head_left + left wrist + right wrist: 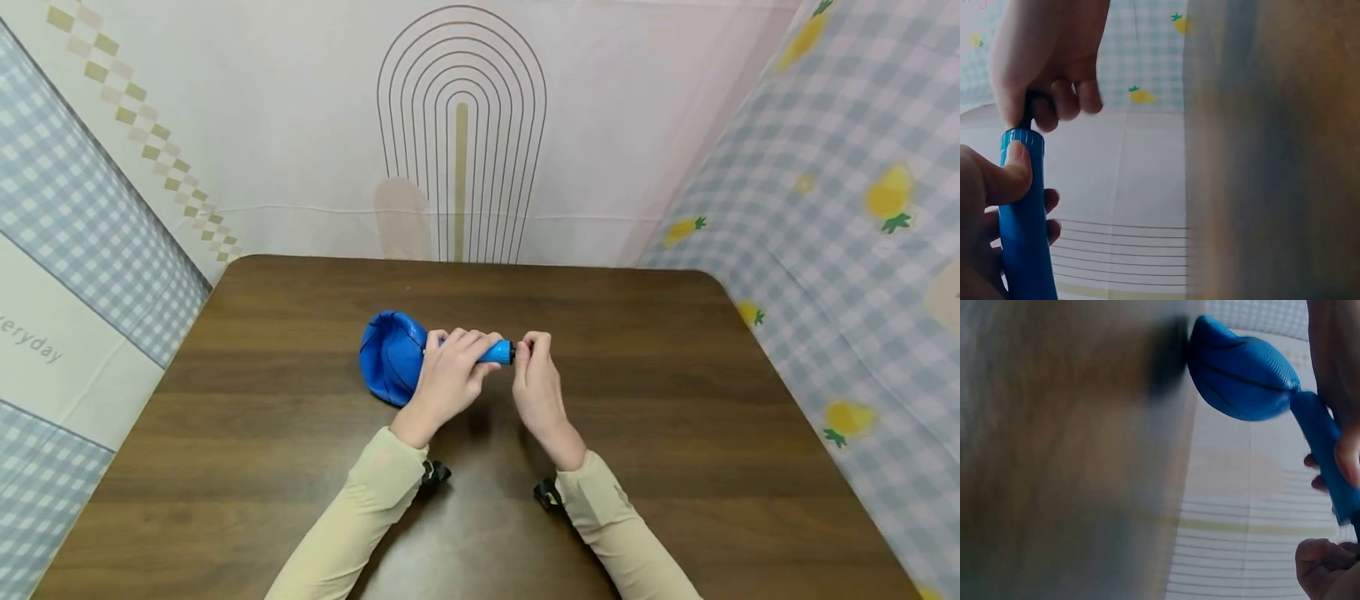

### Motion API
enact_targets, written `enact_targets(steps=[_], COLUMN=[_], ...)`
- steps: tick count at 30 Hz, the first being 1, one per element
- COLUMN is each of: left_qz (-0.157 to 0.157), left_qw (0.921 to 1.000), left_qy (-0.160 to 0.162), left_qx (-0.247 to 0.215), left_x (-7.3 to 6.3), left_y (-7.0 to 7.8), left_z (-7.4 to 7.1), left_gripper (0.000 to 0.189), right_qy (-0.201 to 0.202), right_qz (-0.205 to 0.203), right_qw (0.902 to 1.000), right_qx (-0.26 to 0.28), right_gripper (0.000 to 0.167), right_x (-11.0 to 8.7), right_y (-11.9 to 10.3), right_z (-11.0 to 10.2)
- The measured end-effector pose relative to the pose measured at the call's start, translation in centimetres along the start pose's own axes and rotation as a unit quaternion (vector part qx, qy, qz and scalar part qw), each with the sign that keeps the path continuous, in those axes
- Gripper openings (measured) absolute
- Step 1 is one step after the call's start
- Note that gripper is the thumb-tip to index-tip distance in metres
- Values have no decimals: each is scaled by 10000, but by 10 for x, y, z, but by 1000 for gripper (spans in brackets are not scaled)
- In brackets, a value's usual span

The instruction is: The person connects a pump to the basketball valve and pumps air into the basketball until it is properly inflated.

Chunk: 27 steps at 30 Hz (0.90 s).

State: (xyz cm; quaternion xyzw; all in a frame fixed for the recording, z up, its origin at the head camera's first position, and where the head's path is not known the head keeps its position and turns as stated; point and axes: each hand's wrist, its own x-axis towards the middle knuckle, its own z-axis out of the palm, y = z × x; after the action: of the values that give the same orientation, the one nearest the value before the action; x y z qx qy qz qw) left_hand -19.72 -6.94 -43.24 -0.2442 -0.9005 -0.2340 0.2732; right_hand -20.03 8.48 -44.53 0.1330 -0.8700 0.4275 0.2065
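A dented, partly deflated blue ball (pixel 393 357) with dark seam lines, like a small basketball, lies at the left end of a blue hand pump (pixel 495 352). My left hand (pixel 447 373) grips the pump's barrel, its thumb lying along the ribbed collar in the left wrist view. At the other end, the curled fingers of my right hand (pixel 540 390) hold the black handle (pixel 1029 112), which they mostly cover. In the right wrist view, the barrel (pixel 1317 439) meets the ball (pixel 1244 378) at a seam. The handle's shaft shows only a short length outside the collar.
Beneath both hands is a dark brown wooden table (pixel 637 375) with rounded far corners. A pale printed cloth (pixel 300 125) hangs behind it, and checked cloth with yellow fruit (pixel 825 208) hangs at the right. Black straps (pixel 548 494) sit at the wrists.
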Motion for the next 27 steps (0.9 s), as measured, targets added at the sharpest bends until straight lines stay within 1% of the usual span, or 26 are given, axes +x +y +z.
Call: enact_targets(steps=[3,5,7,9,11,15,17,19,21,23,25,27], left_qz=[71,19,-97,-208,-261,-154,-78,-24,-47,-116,-211,-295], left_qw=[9999,9999,9998,9995,9994,9998,9999,9999,9998,9997,9995,9993], left_qy=[63,118,183,240,237,158,141,159,189,205,226,219], left_qx=[34,27,16,-15,-64,-35,11,58,73,46,13,-21], left_x=[3,4,3,1,-1,-6,-8,-8,-7,-6,-7,-8], left_y=[-2,-4,-5,-6,-6,-3,-4,-5,-7,-9,-10,-11], left_z=[-6,-9,-10,-10,-8,-2,-2,-5,-9,-13,-15,-15], left_gripper=[34,34,33,32,30,30,31,32,33,33,32,31], right_qy=[-67,56,243,395,394,85,-136,-277,-316,-225,-72,61], right_qz=[15,121,251,337,343,285,266,235,283,400,587,796], right_qw=[9999,9998,9991,9982,9978,9979,9977,9976,9974,9969,9946,9909], right_qx=[85,141,222,302,407,572,603,587,583,643,849,1082], right_gripper=[20,22,23,23,23,20,16,15,17,19,22,24], right_x=[4,8,10,11,9,2,-1,0,2,6,8,9], right_y=[1,3,4,4,0,-7,-9,-9,-9,-6,-3,-1], right_z=[-12,-21,-27,-27,-20,1,5,3,-5,-15,-22,-23])
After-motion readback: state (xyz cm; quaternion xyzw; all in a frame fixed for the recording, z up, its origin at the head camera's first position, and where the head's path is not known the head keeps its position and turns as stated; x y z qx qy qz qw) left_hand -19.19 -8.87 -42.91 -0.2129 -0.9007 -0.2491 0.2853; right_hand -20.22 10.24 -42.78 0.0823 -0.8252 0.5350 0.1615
